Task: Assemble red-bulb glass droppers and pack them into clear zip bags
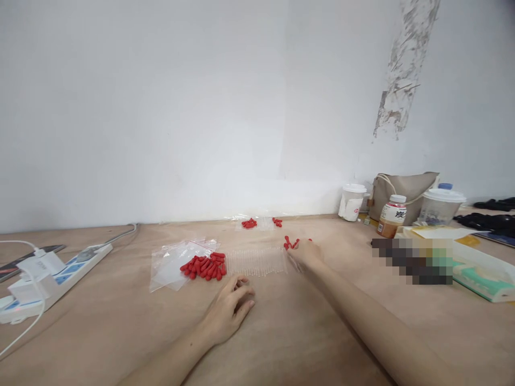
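My left hand (231, 310) rests on the table with its fingers loosely bent and apart, holding nothing. Just beyond it a row of thin clear tubes (255, 262) lies side by side. To the row's left is a heap of red rubber bulbs (205, 266), partly over clear plastic zip bags (171, 262). My right hand (308, 254) is at the row's right end, fingertips brought together and pointing down. What they pinch is hidden or too small to name. Several red bulbs (292, 243) lie right by those fingers.
Near the wall, more red pieces (249, 223) sit in clear bags. A power strip (68, 276) with a white charger (42, 268) is at left. At right stand a paper cup (353, 202), a drink bottle (392, 217), a grey bag (406, 187), a lidded tub (440, 209) and a tray (491, 262).
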`<action>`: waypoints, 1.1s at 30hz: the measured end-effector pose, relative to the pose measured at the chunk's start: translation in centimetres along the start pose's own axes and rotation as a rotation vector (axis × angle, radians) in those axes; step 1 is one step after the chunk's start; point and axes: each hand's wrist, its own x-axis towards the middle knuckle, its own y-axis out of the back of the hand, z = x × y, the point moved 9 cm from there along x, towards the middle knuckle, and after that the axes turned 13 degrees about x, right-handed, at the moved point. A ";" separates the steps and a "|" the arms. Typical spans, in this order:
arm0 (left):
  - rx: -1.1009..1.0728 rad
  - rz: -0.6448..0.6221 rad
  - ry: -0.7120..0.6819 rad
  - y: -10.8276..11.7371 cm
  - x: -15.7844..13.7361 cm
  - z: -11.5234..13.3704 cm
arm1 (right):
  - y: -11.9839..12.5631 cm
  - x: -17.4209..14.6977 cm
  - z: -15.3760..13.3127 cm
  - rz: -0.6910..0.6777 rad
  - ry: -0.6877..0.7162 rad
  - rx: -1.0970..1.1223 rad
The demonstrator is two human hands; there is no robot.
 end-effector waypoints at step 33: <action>0.015 -0.004 0.021 -0.2 0.0 -0.3 | -0.8 -1.5 -0.9 0.050 0.163 -0.126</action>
